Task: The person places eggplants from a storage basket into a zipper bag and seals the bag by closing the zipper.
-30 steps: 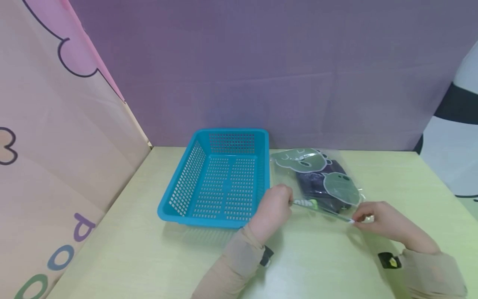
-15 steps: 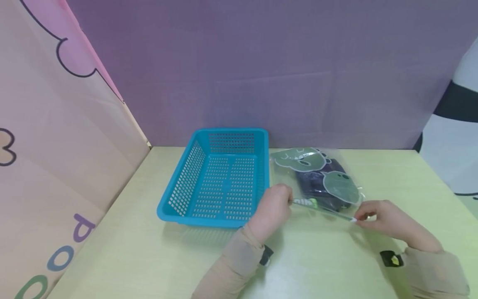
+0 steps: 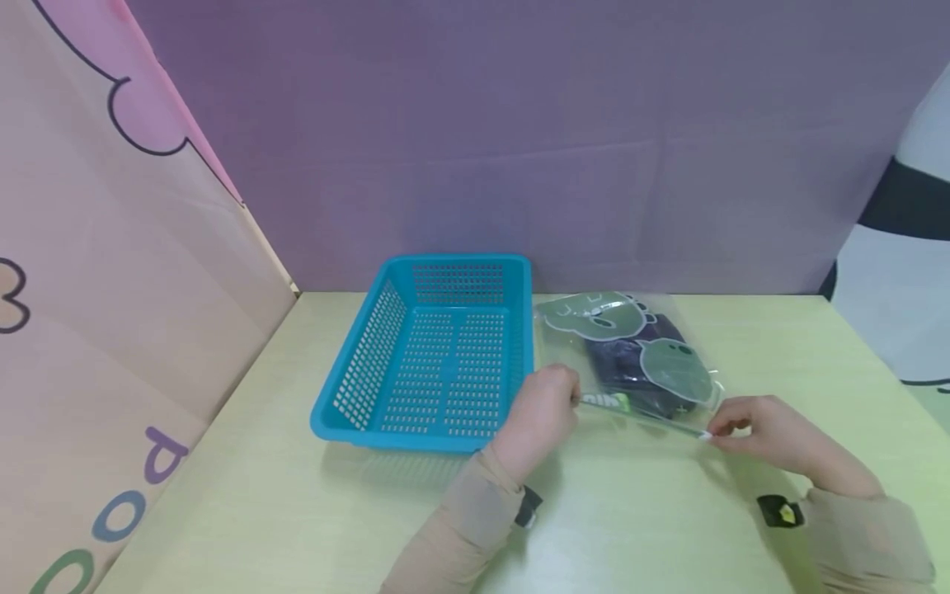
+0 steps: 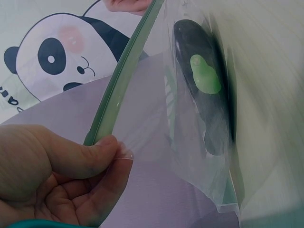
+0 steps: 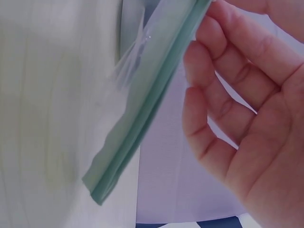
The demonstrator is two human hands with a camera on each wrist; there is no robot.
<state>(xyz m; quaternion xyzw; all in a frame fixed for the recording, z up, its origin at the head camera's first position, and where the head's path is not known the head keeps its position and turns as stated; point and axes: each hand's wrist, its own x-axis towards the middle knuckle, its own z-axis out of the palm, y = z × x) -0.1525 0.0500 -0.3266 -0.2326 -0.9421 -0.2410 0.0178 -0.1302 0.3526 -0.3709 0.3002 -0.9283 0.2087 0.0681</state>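
Note:
A clear zip bag (image 3: 604, 316) with green cartoon prints lies right of the basket, a dark folded item (image 3: 619, 363) showing inside it. My left hand (image 3: 540, 412) pinches the left end of the bag's green zip strip (image 4: 124, 76) between thumb and forefinger, holding that edge raised. At the strip's right part, my right hand (image 3: 768, 437) pinches a small white piece (image 3: 704, 435) with thumb and index finger. In the right wrist view the strip (image 5: 147, 114) runs down past the right hand's fingers; its other fingers are loosely bent and the pinch is mostly cut off above.
A blue plastic basket (image 3: 319, 421) with nothing inside stands left of the bag, its near right corner behind the left wrist. The pale table (image 3: 631, 528) ends at a purple cloth backdrop (image 3: 475, 148). A printed cloth (image 3: 134, 289) hangs along the left side.
My right hand has shifted slightly to the right, the white piece with it. The left hand keeps its pinch at the strip's left end. The head view has drifted a little.

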